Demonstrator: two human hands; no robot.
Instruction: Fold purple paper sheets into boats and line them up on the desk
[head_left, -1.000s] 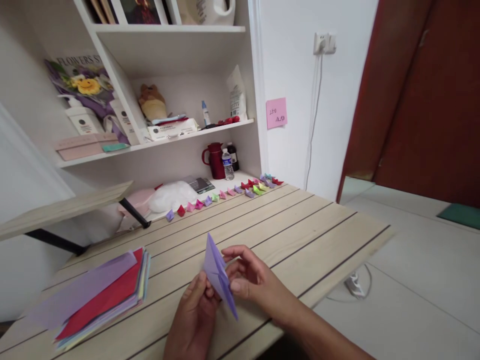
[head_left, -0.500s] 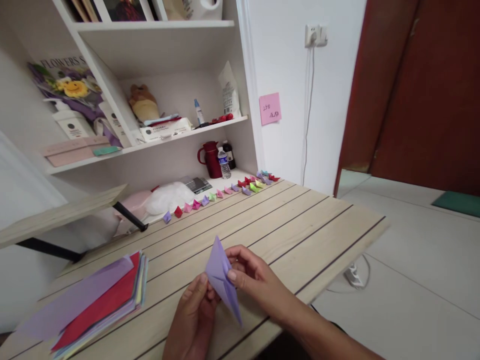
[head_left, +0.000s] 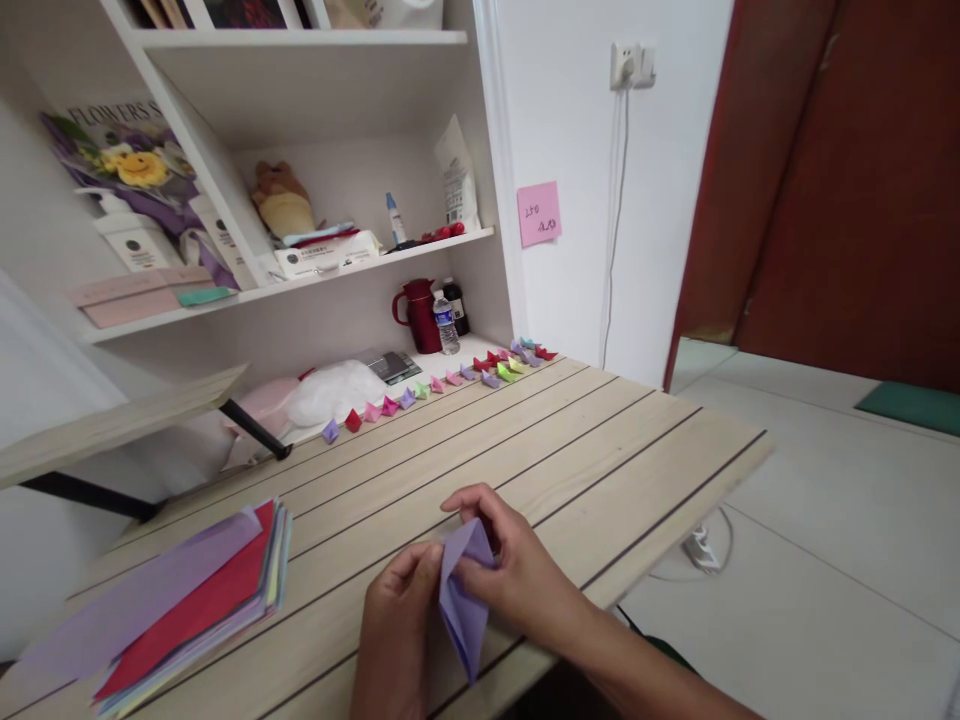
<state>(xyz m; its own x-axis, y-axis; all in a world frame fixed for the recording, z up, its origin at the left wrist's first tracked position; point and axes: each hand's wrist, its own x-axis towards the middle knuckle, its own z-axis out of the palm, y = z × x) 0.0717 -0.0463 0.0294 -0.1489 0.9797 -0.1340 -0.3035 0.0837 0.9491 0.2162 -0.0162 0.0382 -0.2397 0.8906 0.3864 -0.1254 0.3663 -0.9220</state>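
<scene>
A folded piece of purple origami paper (head_left: pixel 468 610) is held between both hands above the near part of the wooden table. My left hand (head_left: pixel 401 610) pinches its left edge between thumb and fingers. My right hand (head_left: pixel 517 570) grips it from the right, with the thumb tucked into a fold and the index finger curled out over the top. The paper stands tilted, one point toward me and another upward. Part of its right side is hidden behind my right thumb and fingers.
A stack of coloured paper with a red sheet (head_left: pixel 199 610) and a purple sheet (head_left: pixel 150 590) on top lies at the left. Several small folded paper boats (head_left: pixel 390 406) line the table's back edge. Behind them stand a red jug (head_left: pixel 421 318) and a water bottle (head_left: pixel 445 325).
The purple paper has turned and moved slightly right and toward me. My right thumb has slipped into its fold, and my left hand has shifted right along with it.
</scene>
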